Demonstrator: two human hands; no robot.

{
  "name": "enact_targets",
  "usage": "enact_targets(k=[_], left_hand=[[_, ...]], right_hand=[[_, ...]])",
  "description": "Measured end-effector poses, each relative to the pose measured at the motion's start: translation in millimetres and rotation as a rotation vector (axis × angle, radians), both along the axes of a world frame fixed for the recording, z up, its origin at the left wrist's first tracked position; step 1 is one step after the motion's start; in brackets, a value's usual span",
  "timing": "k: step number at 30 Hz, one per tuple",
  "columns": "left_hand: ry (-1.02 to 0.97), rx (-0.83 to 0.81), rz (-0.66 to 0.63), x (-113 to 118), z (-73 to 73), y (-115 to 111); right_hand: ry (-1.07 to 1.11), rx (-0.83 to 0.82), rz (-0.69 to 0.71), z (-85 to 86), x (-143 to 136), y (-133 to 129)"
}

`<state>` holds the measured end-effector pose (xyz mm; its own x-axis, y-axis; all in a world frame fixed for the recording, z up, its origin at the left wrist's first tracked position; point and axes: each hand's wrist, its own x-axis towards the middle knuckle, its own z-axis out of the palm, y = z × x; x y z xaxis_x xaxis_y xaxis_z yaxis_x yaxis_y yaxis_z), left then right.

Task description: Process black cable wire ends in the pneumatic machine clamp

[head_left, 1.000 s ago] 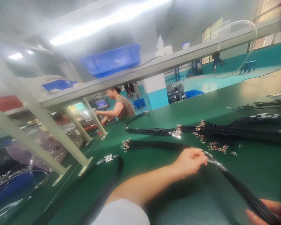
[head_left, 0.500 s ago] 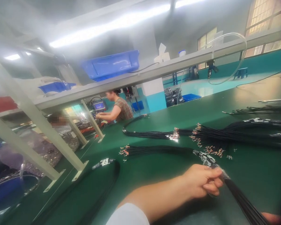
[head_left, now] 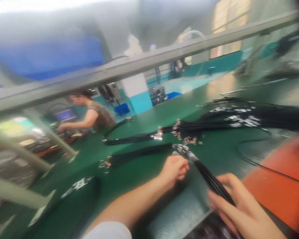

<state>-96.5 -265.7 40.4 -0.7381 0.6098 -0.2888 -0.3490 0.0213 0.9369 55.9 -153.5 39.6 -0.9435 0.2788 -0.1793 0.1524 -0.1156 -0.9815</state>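
A bundle of black cables point(head_left: 209, 176) runs from the lower right up to silvery connectors point(head_left: 181, 149) on the green table. My left hand point(head_left: 175, 168) is closed in a fist beside the connector end; whether it grips anything is hidden. My right hand point(head_left: 235, 202) has its thumb and fingers around the black cables lower down. Left of the connectors lies a black cable length with copper-coloured ends point(head_left: 106, 163). Another bundle with silvery connectors point(head_left: 77, 186) rests at the lower left, blurred.
More black cable bundles point(head_left: 204, 122) lie across the table point(head_left: 137, 179). An orange surface point(head_left: 276, 186) is at the right. A metal shelf rail point(head_left: 149, 63) crosses above, carrying a blue bin point(head_left: 59, 58). Beyond the table a person point(head_left: 94, 114) sits near a screen.
The view has swung right, so the scene sits further left. My right hand, barely visible before, now shows around the cables. My left hand no longer clearly wraps the connector end.
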Motion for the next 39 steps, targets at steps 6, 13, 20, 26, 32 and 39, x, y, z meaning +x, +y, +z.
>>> enact_targets(k=[6,13,20,26,32,39], left_hand=[[0.061,-0.102,-0.088,-14.0,-11.0,-6.0],[-0.039,0.003,-0.207,-9.7,0.8,3.3],[-0.021,0.115,-0.157,-1.7,-0.9,16.2],[0.093,0.071,-0.053,-2.2,12.6,7.7],[0.125,-0.074,-0.013,10.6,-9.6,23.9],[0.440,-0.280,-0.138,21.9,-16.3,-2.8]], right_hand=[[0.046,-0.094,0.005,16.9,-0.1,12.6],[0.064,-0.108,0.037,16.0,-0.5,13.3],[0.019,-0.075,0.058,19.4,2.8,11.9],[-0.061,0.011,0.047,24.4,6.8,5.4],[-0.042,-0.038,0.058,34.4,7.9,0.0],[-0.004,0.372,0.099,39.3,17.1,-0.8]])
